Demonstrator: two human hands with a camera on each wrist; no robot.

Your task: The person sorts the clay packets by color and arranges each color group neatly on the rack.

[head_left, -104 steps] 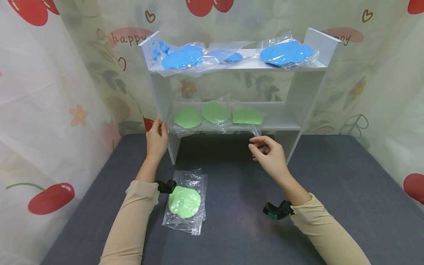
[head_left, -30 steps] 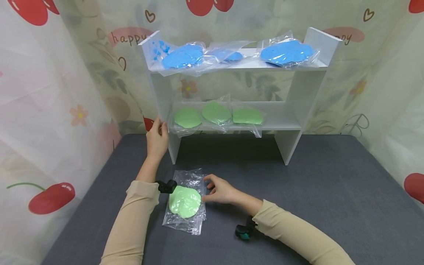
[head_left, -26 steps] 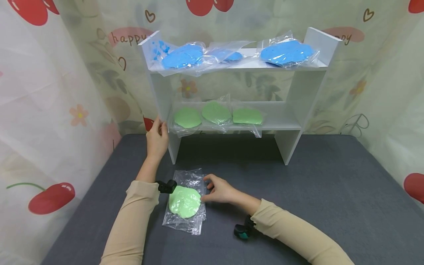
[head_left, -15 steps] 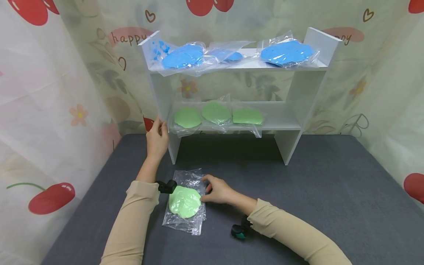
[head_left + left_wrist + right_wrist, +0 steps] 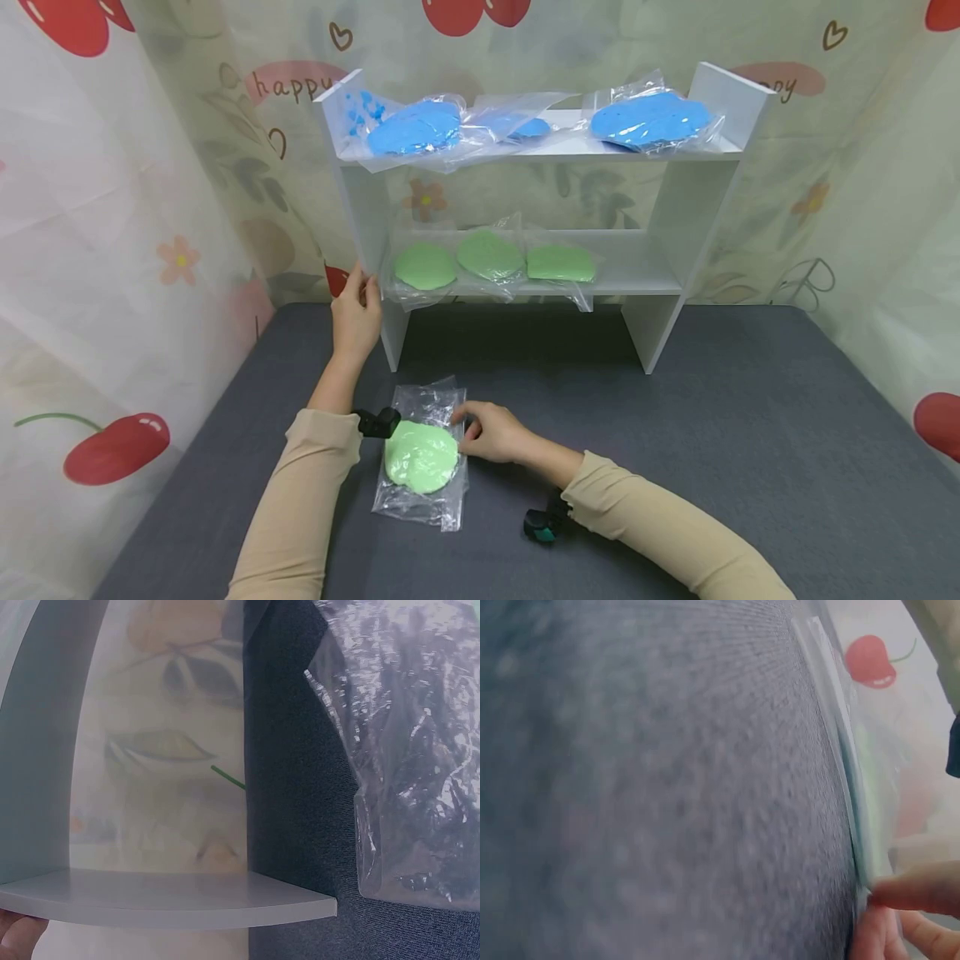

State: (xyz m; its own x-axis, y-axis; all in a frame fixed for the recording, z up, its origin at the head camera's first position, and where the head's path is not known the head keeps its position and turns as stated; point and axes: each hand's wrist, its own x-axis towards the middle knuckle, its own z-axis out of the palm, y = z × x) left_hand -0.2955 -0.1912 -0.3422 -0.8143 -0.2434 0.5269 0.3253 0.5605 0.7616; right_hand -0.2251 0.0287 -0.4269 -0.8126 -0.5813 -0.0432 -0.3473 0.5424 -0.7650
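A clear plastic bag (image 5: 431,404) lies on the dark table, with a flat, light green lump (image 5: 422,457) showing through it. My right hand (image 5: 491,431) pinches its right edge between thumb and fingers; the right wrist view shows the thumb (image 5: 915,891) pressed at the edge of the bag. More clear plastic shows under or beside this bag. My left hand (image 5: 356,321) touches the outer left side of the white shelf (image 5: 375,200). At the lower left of the left wrist view, its fingertips (image 5: 21,934) sit against the side panel's edge.
Several bagged green lumps, one being a flat green lump (image 5: 425,267), line the lower shelf board. Bagged blue lumps, such as the large blue lump (image 5: 651,119), lie on the upper board. Patterned curtains (image 5: 172,333) surround the dark table (image 5: 750,433). A thin cord (image 5: 813,275) hangs at the right.
My right hand has come from the lower shelf's right side down to the bag on the table and taken its edge. The bag has shifted slightly right. The left hand stays put.
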